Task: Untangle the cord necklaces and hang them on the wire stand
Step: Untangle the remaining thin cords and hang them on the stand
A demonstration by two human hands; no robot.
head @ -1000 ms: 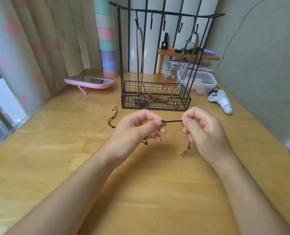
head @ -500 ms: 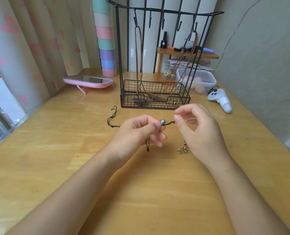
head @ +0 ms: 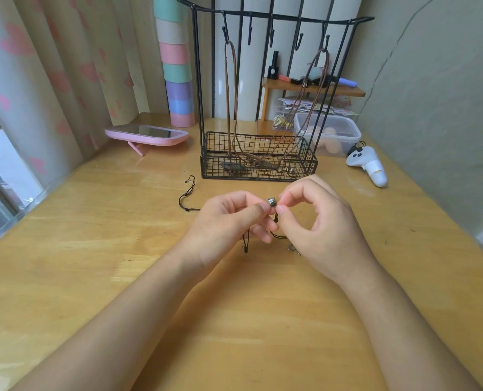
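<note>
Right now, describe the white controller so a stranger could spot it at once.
Find the black wire stand at the back of the wooden table. To its right sits a clear plastic box, with the white controller lying beside it. It alone is white, with dark buttons on its rounded head.

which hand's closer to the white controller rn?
Right. The right hand sits left of the white controller; the left hand is farther left, beyond it. Both pinch the black necklace.
</note>
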